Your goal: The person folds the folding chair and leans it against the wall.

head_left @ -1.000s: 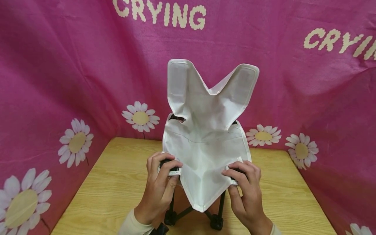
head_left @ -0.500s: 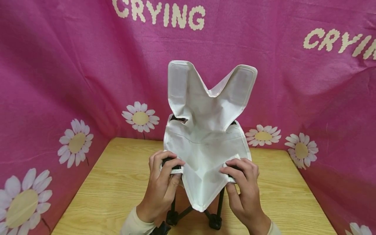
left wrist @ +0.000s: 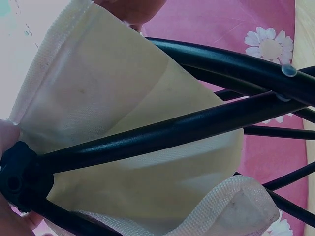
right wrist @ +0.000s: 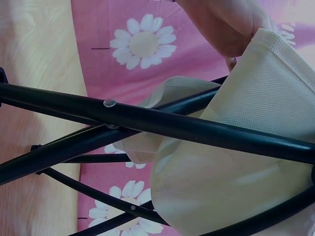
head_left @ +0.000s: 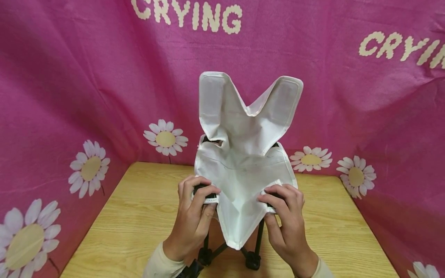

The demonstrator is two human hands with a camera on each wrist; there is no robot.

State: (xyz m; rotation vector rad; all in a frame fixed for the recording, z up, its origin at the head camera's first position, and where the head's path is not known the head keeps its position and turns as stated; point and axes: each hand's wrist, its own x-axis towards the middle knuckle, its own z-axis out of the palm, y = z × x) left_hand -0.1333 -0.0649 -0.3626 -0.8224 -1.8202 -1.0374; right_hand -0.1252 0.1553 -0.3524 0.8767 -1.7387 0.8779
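A small folding chair with a white fabric seat (head_left: 238, 185) and a raised backrest (head_left: 243, 127) stands on the table. The backrest has two upright tabs with a V-shaped dip between. My left hand (head_left: 192, 218) grips the seat's near left corner, fingers curled over a black plastic joint. On the near right corner, my right hand (head_left: 288, 220) holds the matching spot the same way. Between both hands the seat sags into a crease, its front edge drooping to a point. Crossed black tubes (left wrist: 147, 132) run beneath the fabric in the left wrist view; similar tubes (right wrist: 197, 125) show in the right one.
Black feet (head_left: 253, 261) of the frame rest on the wooden table (head_left: 340, 227). Pink cloth (head_left: 104, 77) printed with daisies and lettering hangs at the back and both sides. A black item (head_left: 191, 269) sits at the left sleeve's cuff.
Both hands have drawn slightly closer together, the left moving right and the right moving left. The seat corners and the frame's front feet have come in a little with them.
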